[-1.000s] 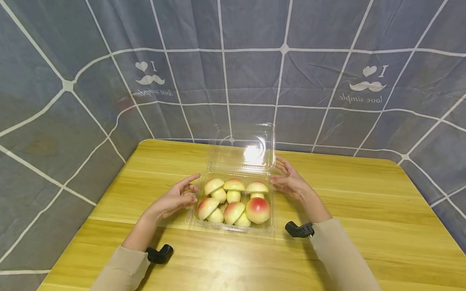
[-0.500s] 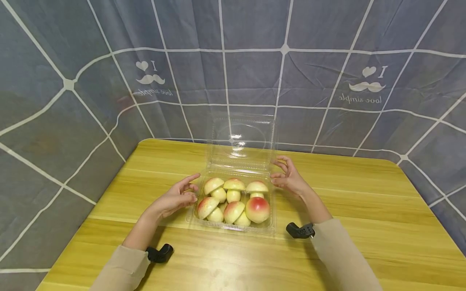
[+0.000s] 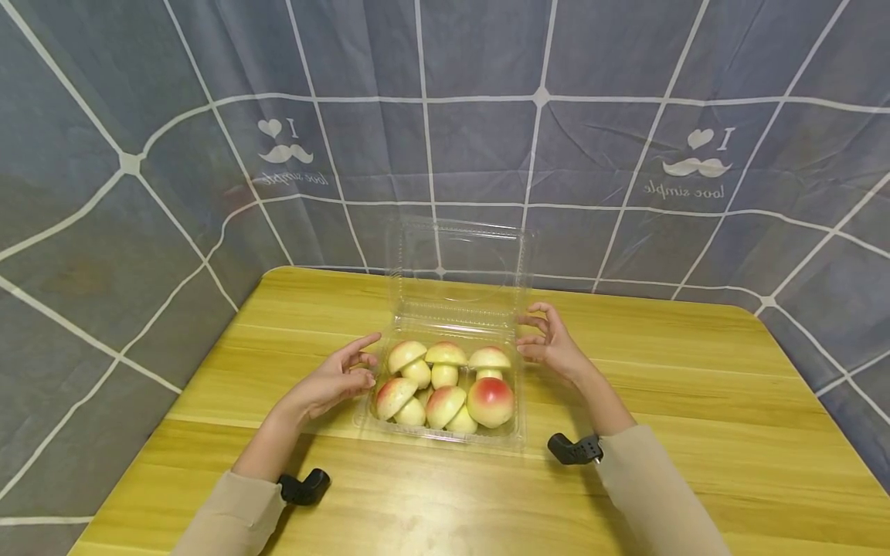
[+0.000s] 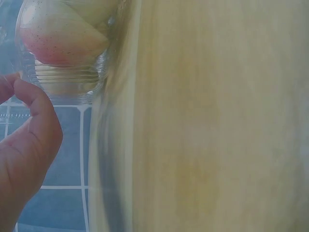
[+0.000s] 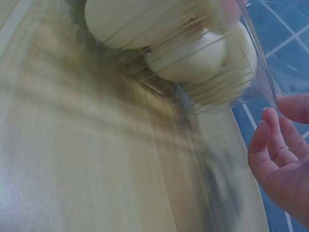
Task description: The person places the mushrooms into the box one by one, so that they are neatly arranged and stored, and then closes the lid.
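Observation:
A clear plastic clamshell container [image 3: 445,438] sits mid-table, its hinged lid [image 3: 460,266] standing raised at the back. Inside lie several pale yellow mushrooms [image 3: 490,403] with red-tinted caps. My left hand [image 3: 332,384] is at the container's left side; in the left wrist view its thumb and a finger [image 4: 35,99] meet at the rim. The index finger reaches out toward the back corner. On the other side, my right hand [image 3: 558,351] pinches the right rim near the hinge; the right wrist view shows thumb and fingers [image 5: 263,162] on either side of the edge.
The container stands on a wood-grain table [image 3: 667,386]. Behind and around it hangs a grey-blue curtain [image 3: 480,147] with white grid lines. A black wrist mount [image 3: 304,486] sticks out from the left sleeve, another mount [image 3: 574,449] from the right.
The lid has swung further upright and back, and its bright glare has faded. Both hands stay nearly in place. The mushrooms and the container's base have hardly shifted.

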`<state>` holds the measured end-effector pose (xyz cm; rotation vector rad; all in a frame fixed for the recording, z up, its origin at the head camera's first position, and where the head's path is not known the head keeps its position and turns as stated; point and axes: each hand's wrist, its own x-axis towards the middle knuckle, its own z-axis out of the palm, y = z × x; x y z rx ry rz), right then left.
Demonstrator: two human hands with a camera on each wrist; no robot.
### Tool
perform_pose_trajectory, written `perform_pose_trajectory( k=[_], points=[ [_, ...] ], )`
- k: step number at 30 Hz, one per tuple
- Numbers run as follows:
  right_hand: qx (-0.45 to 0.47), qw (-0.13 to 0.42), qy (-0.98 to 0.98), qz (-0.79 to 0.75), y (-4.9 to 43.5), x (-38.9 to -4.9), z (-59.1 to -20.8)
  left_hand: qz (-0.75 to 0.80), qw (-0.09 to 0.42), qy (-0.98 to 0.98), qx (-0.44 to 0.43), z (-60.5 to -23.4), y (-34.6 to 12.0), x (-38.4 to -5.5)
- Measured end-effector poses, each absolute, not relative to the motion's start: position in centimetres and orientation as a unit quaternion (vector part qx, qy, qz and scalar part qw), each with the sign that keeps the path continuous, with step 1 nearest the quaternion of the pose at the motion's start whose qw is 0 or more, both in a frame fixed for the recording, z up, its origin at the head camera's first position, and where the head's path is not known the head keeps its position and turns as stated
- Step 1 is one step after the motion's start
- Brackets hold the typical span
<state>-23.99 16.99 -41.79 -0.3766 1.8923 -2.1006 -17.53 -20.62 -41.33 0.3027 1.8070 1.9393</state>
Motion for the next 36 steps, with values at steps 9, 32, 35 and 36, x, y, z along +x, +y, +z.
perform_pose_trajectory(
  k=[9, 32, 35, 36],
  points=[
    [-0.142, 0.132, 0.672, -0.715, 16.98, -23.52, -41.81, 0.708, 0.234, 0.658, 0.107, -41.33, -20.60, -17.43],
    [-0.097, 0.134, 0.610, -0.775, 16.82, -23.22, -42.29, 0.710, 0.235, 0.655, 0.107, -41.45, -20.62, -17.62],
    [-0.096, 0.132, 0.613, -0.773, 16.82, -23.16, -42.41, 0.711, 0.233, 0.655, 0.104, -41.43, -20.63, -17.61],
    [-0.097, 0.131, 0.616, -0.771, 16.83, -23.13, -42.47, 0.713, 0.232, 0.654, 0.102, -41.44, -20.63, -17.60]
  ],
)
